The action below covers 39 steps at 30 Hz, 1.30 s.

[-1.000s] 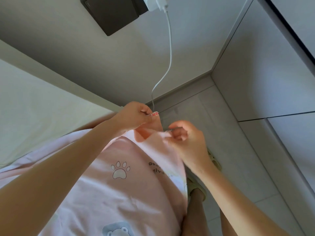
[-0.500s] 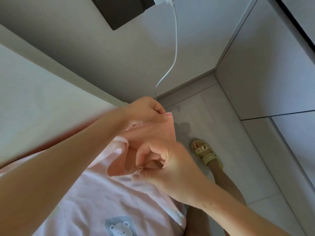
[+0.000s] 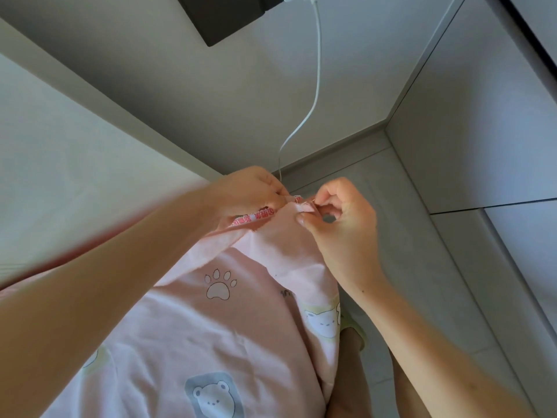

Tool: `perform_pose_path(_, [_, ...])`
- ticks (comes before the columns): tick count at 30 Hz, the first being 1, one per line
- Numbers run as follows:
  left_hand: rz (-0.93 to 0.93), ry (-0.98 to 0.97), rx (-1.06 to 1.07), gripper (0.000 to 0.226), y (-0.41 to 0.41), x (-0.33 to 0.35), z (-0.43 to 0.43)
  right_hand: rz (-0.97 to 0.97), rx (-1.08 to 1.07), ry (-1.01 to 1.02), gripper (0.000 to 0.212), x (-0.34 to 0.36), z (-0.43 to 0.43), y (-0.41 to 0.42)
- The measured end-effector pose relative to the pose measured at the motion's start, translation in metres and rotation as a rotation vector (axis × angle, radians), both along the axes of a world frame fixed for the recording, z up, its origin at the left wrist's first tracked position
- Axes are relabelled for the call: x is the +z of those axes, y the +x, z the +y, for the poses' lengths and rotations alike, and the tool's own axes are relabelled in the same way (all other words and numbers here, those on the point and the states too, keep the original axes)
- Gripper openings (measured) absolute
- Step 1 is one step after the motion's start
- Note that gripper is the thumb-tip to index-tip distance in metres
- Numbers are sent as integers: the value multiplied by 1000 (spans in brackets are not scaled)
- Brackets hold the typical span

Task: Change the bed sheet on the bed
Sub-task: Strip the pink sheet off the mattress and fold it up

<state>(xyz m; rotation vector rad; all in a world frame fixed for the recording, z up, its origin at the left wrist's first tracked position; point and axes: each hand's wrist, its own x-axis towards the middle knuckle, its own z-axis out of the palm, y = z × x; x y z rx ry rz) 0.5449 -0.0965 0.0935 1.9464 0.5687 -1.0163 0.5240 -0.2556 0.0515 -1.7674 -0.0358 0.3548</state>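
The pink bed sheet [image 3: 229,327], printed with a paw, cats and a bear, hangs in front of the person, its upper edge raised between both hands beside the pale bed [image 3: 60,176]. The left hand [image 3: 250,197] has its fingers curled round the bunched edge, where a red-and-white label [image 3: 256,217] shows (its print is too small to read). The right hand [image 3: 340,224] pinches a small fold of the same edge between thumb and forefinger, just beside the left. Behind them a white cable [image 3: 316,86] drops from a dark wall panel [image 3: 223,16] toward the tiled floor [image 3: 422,282], and grey cabinet fronts [image 3: 482,116] stand on the right.
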Motion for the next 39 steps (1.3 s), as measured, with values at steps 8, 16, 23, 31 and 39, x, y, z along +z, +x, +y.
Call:
perform_pose_path(8, [-9,-152,35,39,-14,11,-5,-179,37,9,29,1,-5,-9])
perform_pose_path(16, [38,-223,129,12,-26,14,-8,-520,24,-91,15,-7,-7,-20])
perform_pose_path(23, [-3,-97,66,23,-29,13,-16,-338,72,-81,16,6,-19,-31])
perform_pose_path(31, [-158,36,-71,24,-32,22,-23,120,246,60,40,35,-29,-20])
perform_pose_path(39, [-193,16,-9,24,-40,26,-26,148,181,-103,43,24,-15,-12])
